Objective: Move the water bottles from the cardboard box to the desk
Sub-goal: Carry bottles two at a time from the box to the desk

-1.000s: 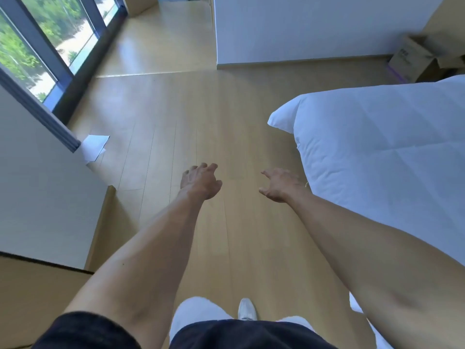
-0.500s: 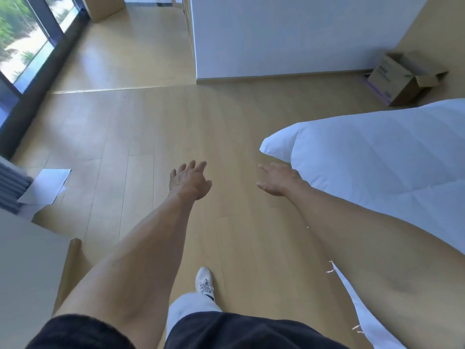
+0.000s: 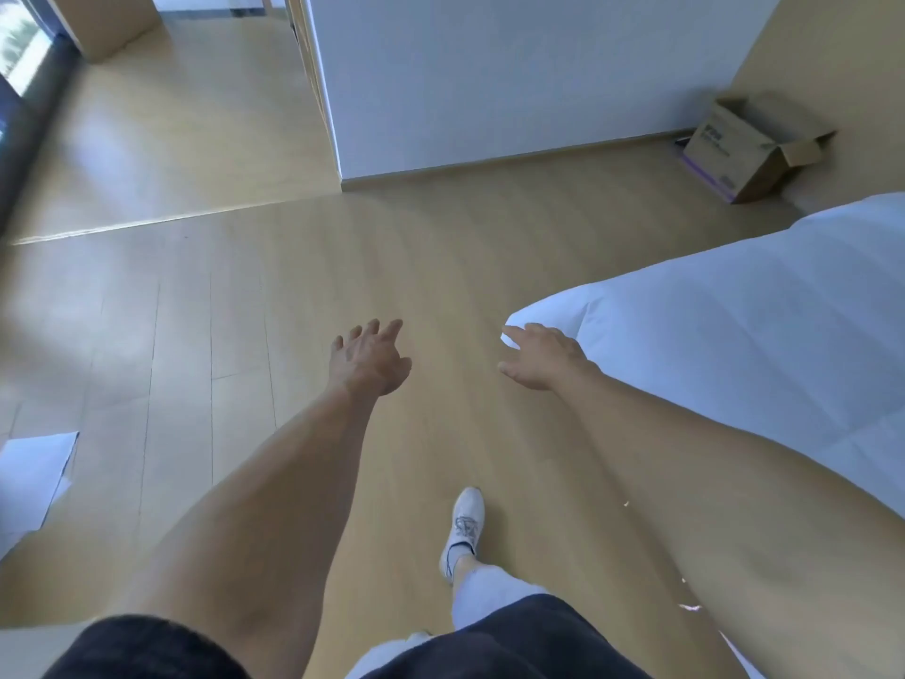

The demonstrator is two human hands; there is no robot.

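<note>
Both arms are out in front over the wooden floor [image 3: 440, 267], and nothing is being carried. The left hand [image 3: 368, 359] has its fingers spread and loose, holding nothing. The right hand [image 3: 543, 356] is the same, fingers relaxed and empty, hovering just off the corner of the white bed [image 3: 734, 325]. One white shoe [image 3: 463, 529] is planted forward, mid-stride by the look of it.

The cardboard box [image 3: 747, 147] sits on the floor at the far right, flaps open, against the wall and well apart from both hands. From this angle its inside is hidden, so no water bottles can be seen. The bench isn't in view either.

So how many bottles are already across? Can't tell. This looks like an empty-handed walk towards the box, with at least one pickup and carry likely left to do.
</note>
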